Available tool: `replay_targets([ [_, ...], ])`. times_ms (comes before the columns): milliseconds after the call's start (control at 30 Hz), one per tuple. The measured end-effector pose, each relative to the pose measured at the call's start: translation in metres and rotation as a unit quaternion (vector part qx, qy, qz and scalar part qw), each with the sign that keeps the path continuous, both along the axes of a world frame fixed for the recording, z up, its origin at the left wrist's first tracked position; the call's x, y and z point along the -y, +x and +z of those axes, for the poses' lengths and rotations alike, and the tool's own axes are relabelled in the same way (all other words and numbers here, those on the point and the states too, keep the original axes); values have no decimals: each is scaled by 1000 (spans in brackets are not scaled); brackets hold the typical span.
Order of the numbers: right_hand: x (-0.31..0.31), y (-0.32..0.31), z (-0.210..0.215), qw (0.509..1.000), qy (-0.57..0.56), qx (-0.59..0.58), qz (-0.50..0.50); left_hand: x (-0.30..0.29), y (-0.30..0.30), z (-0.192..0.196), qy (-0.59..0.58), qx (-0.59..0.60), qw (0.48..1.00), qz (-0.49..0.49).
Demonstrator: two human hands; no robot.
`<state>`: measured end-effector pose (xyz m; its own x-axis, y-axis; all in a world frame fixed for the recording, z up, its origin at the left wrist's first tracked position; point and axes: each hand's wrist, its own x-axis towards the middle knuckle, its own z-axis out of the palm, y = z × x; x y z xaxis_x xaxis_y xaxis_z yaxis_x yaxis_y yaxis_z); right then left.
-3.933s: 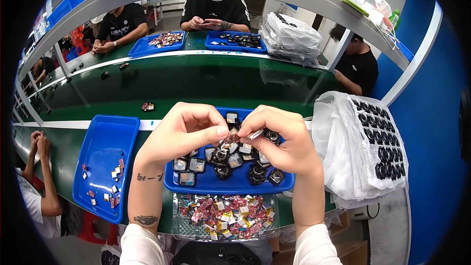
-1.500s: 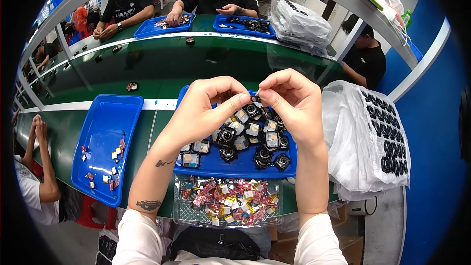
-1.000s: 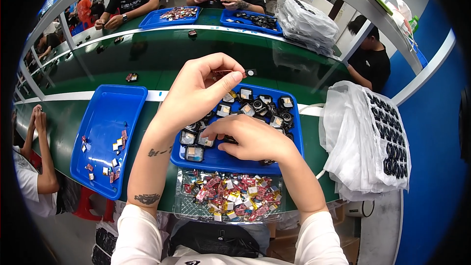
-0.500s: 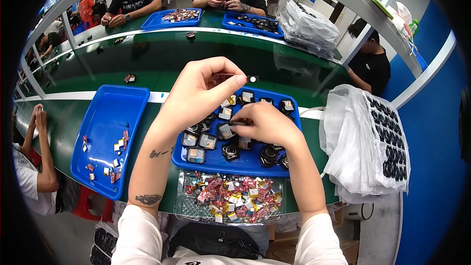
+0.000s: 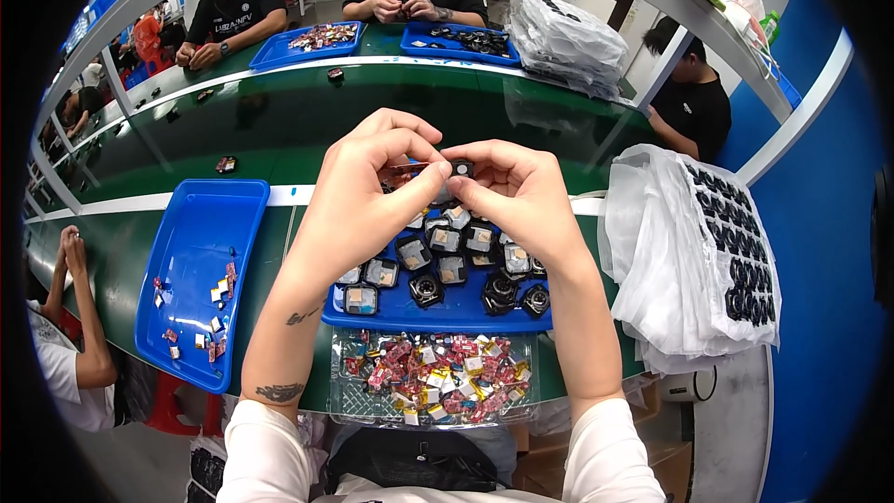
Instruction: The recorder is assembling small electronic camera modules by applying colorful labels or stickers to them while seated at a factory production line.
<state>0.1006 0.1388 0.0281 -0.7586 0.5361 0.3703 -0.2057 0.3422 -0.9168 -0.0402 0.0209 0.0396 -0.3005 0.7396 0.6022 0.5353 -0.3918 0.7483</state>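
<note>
My left hand (image 5: 368,191) and my right hand (image 5: 512,191) meet fingertip to fingertip above the far end of a blue tray (image 5: 438,309). Between the fingers sits a small black part (image 5: 460,168), pinched by my right hand, and a small reddish piece (image 5: 410,168) is at my left fingertips. The tray under my hands holds several small black and square silver-faced parts (image 5: 445,265). Near my body a clear plastic tray (image 5: 346,399) is filled with several small red, yellow and white pieces (image 5: 438,377).
A second blue tray (image 5: 200,251) with a few loose pieces lies to the left. A stack of clear bags with black parts (image 5: 708,261) lies at the right. Other people work at blue trays (image 5: 321,37) across the green bench and on both sides.
My right hand lifted from the tray's parts up to my left hand, and both now pinch small pieces together above the tray.
</note>
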Motion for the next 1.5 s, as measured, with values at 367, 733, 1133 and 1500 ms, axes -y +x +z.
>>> replay_targets([
  [367, 7, 1, 2, 999, -18, -13, -29, 3, 5, 2, -36, -31, 996, 79],
  [733, 10, -1, 1, 999, -4, -31, -36, -2, 3, -3, -8, -25, 996, 82],
  [1133, 19, -8, -6, 988, 67, -111, -88, -6, 15, -7, 58, -38, 988, 138],
  [1500, 12, 8, 12, 979, -43, -191, -65, -3, 13, 1, 210, -222, 937, 170],
])
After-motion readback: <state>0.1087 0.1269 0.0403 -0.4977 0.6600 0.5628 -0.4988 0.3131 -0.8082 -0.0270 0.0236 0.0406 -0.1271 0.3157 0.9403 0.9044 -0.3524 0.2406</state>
